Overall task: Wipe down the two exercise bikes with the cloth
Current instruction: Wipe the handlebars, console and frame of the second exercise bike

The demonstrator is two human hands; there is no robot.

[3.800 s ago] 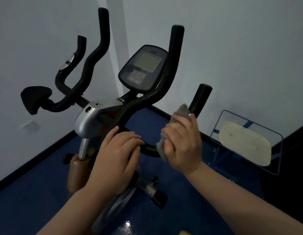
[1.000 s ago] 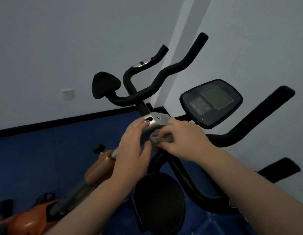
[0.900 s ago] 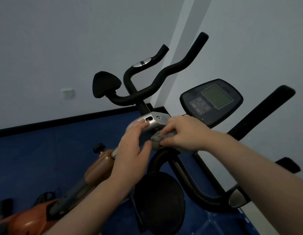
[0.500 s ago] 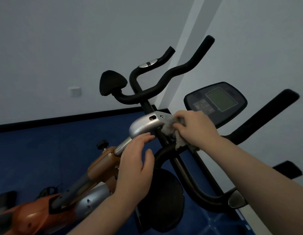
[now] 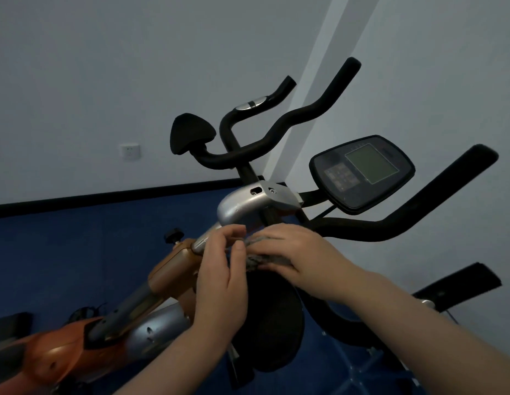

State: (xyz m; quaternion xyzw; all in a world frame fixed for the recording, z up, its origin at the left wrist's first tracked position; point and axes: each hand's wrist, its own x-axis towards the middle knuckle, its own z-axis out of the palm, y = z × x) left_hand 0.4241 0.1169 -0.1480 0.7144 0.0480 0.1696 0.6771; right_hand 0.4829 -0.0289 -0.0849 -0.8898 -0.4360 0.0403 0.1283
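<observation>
While a wall socket (image 5: 130, 151) sits far left, the console (image 5: 362, 173) rises right; both hands, left hand (image 5: 222, 277) and right hand (image 5: 299, 255), pinch the cloth (image 5: 255, 259) beside the bike (image 5: 248, 205).

Grey cloth (image 5: 258, 256), mottled light and dark, sits there between the hands. Black handlebars (image 5: 293, 121) everywhere, matte, with one silver band on the far grip. Silver bracket (image 5: 248, 202) gleams at the centre, two dark holes in its face. The console (image 5: 362, 173) is black with a dull green screen and a brownish keypad patch. Orange frame (image 5: 174, 272) runs down to the left, shading deeper orange low down, with a grey post through it and a silver cover (image 5: 157, 327) beneath. Black pad (image 5: 191, 135), black knob (image 5: 174, 233). Floor (image 5: 77, 252) deep blue, baseboard (image 5: 105, 195) black, wall (image 5: 134, 67) pale grey-blue, socket (image 5: 129, 151) white.
</observation>
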